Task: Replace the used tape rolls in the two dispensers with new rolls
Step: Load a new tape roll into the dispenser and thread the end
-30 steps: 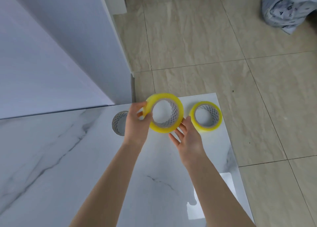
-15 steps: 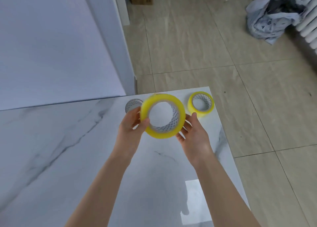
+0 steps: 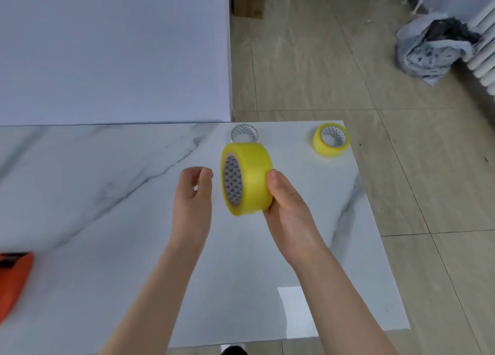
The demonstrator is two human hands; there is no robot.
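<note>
— Tape roll [image 3: 250,179], the yellow one: where does the person have it?
— At the middle of the view, held clear above the table [image 3: 107,220]. The right hand [image 3: 289,215] grips it from the 4 o'clock side, with the thumb on the yellow outer band and the fingers wrapped behind.
— And the left hand [image 3: 192,199]?
— It holds nothing. Its fingers are loosely curled, thumb close to the fingertips, just beside the roll at 9 o'clock with a narrow gap between.
— Is there any writing to read?
— The inside of the core has rows of small dark triangular marks on white, but no letters can be made out. The cardboard box [image 3: 247,3] at 12 o'clock and the crumpled bag [image 3: 439,51] at 2 o'clock both carry print too small to read.
— Which way does the roll point?
— It stands on edge. Its axis runs from 9 to 3 o'clock, and the hollow faces 9 o'clock, toward the left hand.
— What else lies on the table?
— A second yellow roll [image 3: 331,139] lies flat, hole upward, at 2 o'clock from the held one, near the far right corner. A bare core [image 3: 244,132] sits at 12 o'clock just beyond the held roll, also hole upward, its near edge hidden. An orange dispenser [image 3: 13,282] lies at 8 o'clock, mostly cut off by the frame.
— And the surface and the room?
— The table is white with grey marble veins. Beige floor tiles [image 3: 321,73] spread from 1 to 4 o'clock, and a pale wall panel [image 3: 107,46] fills 10 to 11 o'clock. The bag lies on the floor beside a white radiator [image 3: 482,59].
</note>
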